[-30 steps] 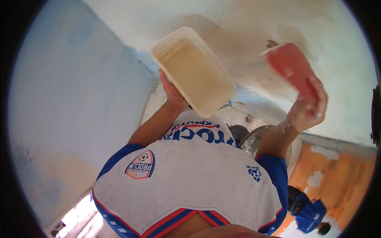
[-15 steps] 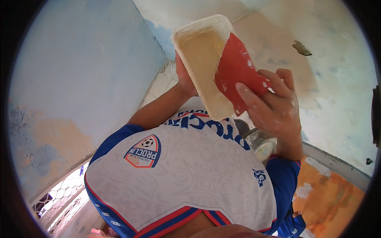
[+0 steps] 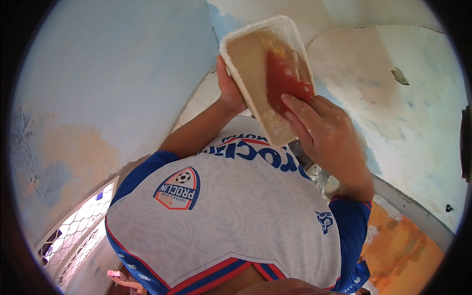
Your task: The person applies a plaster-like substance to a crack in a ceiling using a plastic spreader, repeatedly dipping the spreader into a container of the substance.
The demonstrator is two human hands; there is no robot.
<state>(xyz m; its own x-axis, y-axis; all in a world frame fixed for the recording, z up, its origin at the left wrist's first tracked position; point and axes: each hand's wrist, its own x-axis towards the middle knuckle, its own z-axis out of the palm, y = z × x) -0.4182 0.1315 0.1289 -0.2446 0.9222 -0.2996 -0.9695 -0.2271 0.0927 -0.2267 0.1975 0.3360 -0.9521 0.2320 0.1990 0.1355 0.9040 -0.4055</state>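
Red spreader [image 3: 282, 73] pinched in right fingers [image 3: 299, 107], pointed up-left inside tub [image 3: 280, 135], frame's upper centre; tub's tilted long side gripped by left hand [image 3: 231, 92], most fingers hidden.

The single head view, a wide fisheye, looks down from close above the person's white shirt [image 3: 255, 211], with the tub [image 3: 279, 132] farther out and walls [image 3: 88, 88] curving away on both sides.

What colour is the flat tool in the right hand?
Red; the flat tool shows in the head view, a bit blurred.
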